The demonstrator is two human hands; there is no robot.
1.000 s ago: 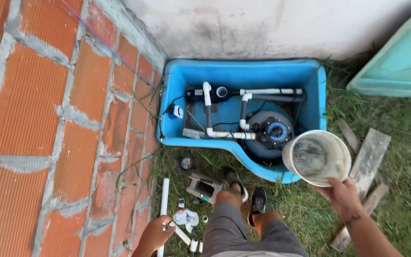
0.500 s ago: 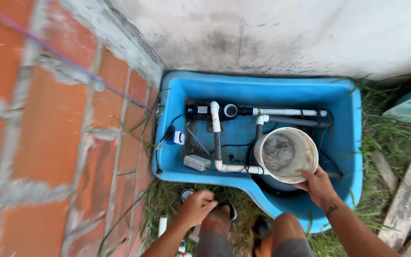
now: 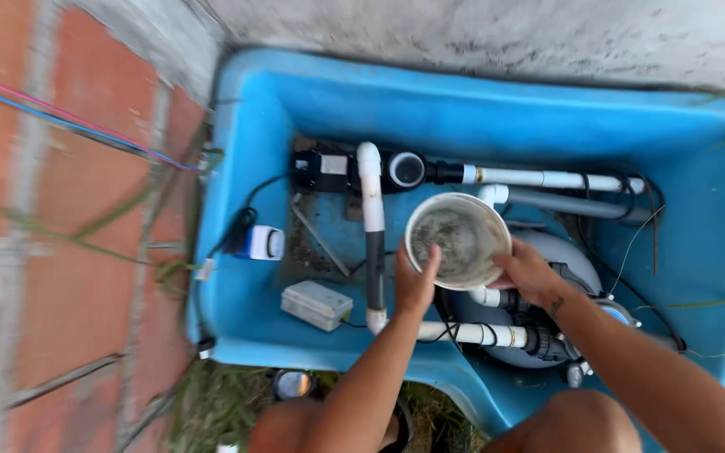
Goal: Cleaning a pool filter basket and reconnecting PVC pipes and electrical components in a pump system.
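The white bucket [image 3: 457,240], carried a second ago in the right hand [image 3: 529,273] alone out over the grass, is now held by both hands low inside the blue pump housing [image 3: 681,226], just above the grey filter tank [image 3: 564,256]; the left hand [image 3: 415,281] has come up from the person's knee to clasp the near-left rim, fingers curled, and the right hand grips the near-right rim. The bucket sits upright, murky inside, beside the white pipe [image 3: 370,201] and in front of the black pump [image 3: 329,172]; the view has closed in, so the work has moved from carrying to placing it over the tank.
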